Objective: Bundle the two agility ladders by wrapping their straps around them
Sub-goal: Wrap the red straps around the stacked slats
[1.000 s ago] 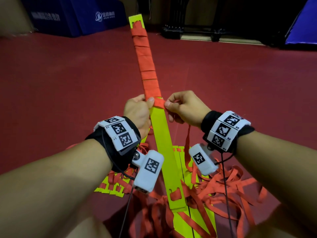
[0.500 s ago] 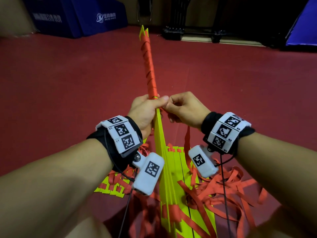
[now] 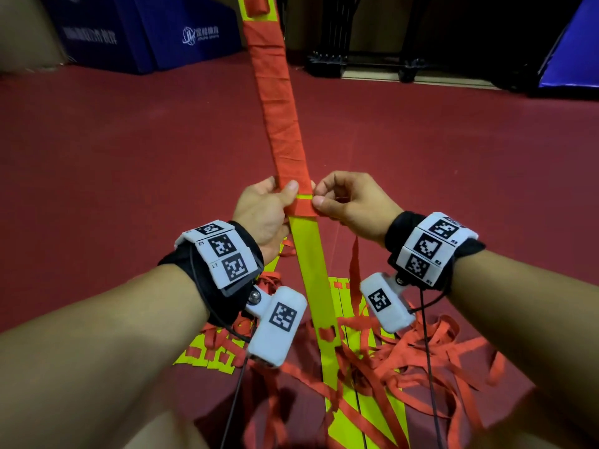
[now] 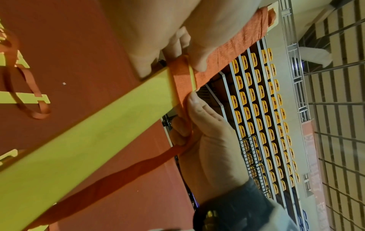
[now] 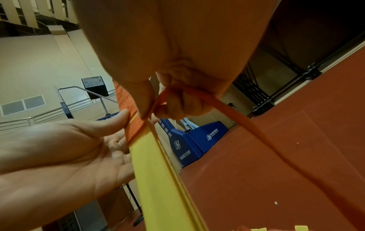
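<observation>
The rung stack (image 3: 308, 254) is held raised over the floor (image 3: 129, 157), its far half wrapped in strap (image 3: 285, 124). The last turn is pinned by the left hand (image 3: 264, 212); the strap is pinched by the right hand (image 3: 350, 202). Slack here may loosen the turns.

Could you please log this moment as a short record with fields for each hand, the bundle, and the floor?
left hand: grips the rung bundle, thumb pressing the wrapped strap
right hand: pinches the strap at the bundle's right edge
bundle: yellow rungs, far half wrapped in red, near half bare
newest turn: leaves a thin yellow gap
floor: loose rungs and tangled straps
</observation>
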Demonstrator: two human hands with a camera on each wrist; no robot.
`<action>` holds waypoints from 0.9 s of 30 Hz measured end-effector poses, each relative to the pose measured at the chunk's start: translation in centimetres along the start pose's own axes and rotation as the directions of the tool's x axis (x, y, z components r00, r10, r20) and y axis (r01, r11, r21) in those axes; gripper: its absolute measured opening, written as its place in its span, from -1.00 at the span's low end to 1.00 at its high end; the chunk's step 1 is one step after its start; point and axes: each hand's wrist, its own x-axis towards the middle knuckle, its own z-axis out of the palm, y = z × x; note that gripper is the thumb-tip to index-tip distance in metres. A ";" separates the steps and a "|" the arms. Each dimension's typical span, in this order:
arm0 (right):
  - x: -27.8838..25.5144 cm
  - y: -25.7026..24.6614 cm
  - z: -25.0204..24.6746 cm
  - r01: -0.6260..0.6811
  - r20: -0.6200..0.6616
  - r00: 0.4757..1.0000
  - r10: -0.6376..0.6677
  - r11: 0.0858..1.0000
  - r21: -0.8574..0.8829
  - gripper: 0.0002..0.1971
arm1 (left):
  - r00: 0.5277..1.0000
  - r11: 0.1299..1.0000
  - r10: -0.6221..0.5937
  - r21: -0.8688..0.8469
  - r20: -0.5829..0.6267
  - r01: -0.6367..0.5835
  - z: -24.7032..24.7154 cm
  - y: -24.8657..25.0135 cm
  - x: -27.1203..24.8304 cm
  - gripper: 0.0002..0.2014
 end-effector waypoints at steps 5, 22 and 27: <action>0.0 0.2 0.0 0.046 0.009 0.999 -0.045 0.993 -0.108 -0.87 | 0.998 0.998 0.018 -0.054 -0.068 -0.021 -0.1 0.2 0.1 -0.85; 0.1 0.1 0.3 0.075 0.017 0.997 -0.073 0.988 -0.137 -0.75 | 0.985 0.995 -0.052 -0.090 -0.164 0.038 -0.5 -0.3 0.7 -0.91; -0.3 -0.6 0.5 0.196 -0.017 0.980 -0.197 0.979 -0.053 -0.79 | 0.992 1.000 -0.011 -0.002 -0.123 0.011 -0.2 -0.4 0.1 -0.96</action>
